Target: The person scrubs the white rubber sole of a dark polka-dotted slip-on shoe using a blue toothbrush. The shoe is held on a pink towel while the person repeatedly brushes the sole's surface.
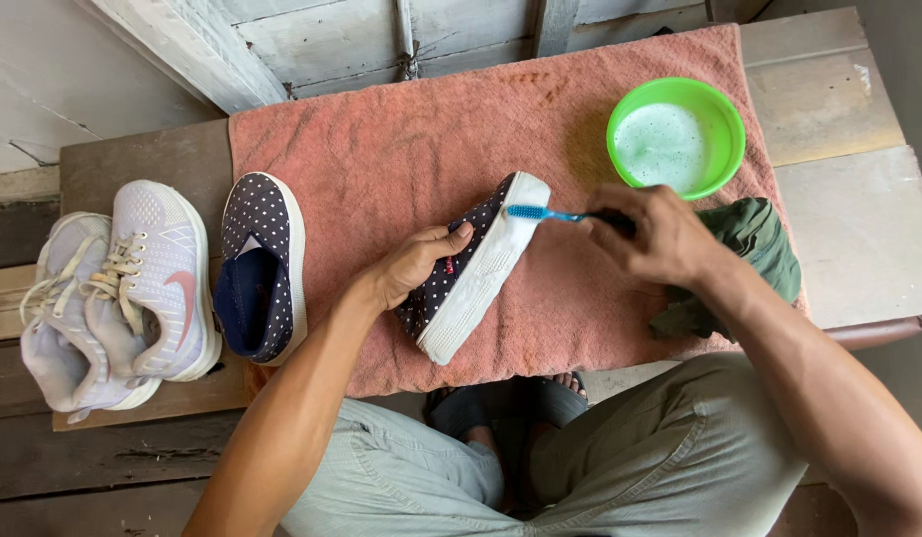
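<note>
Two hands work over a pink towel [401, 149]: the left hand [416, 264] grips a dotted navy shoe [471, 268] tipped on its side, sole upward. The right hand [655, 234], fist closed around a blue toothbrush [546, 213], presses bristles on the white sole beside a green bowl [725, 124].

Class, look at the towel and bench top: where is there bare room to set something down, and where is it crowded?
Bare towel lies behind the two dotted shoes, left of the green bowl. Bare bench lies right of the bowl and the green cloth. Crowded: the left end, with pale sneakers against the upright dotted shoe.
</note>
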